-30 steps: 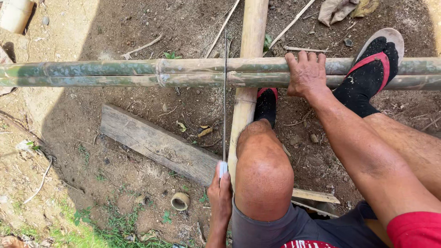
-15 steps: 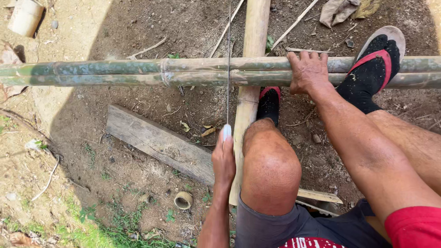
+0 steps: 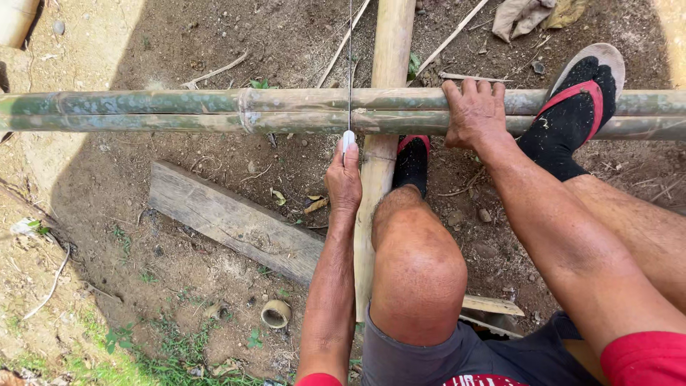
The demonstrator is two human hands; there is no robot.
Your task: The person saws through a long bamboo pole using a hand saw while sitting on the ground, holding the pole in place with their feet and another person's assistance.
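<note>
2 green bamboo poles lay side by side across the dirt ground, and they rested on a pale bamboo pole that ran away from the person. The left hand was closed around the white handle of a thin saw, whose blade stood on edge across the green poles, near a node. The right hand lay flat on top of the same poles, fingers spread over them, pressing just to the right of the blade. A foot in a black sock and a red-strapped sandal was placed on the poles further right. The other foot was below the poles, beside the pale one. A grey wooden plank lay diagonally on the ground to the left, and a short bamboo ring was near the grass.
</note>
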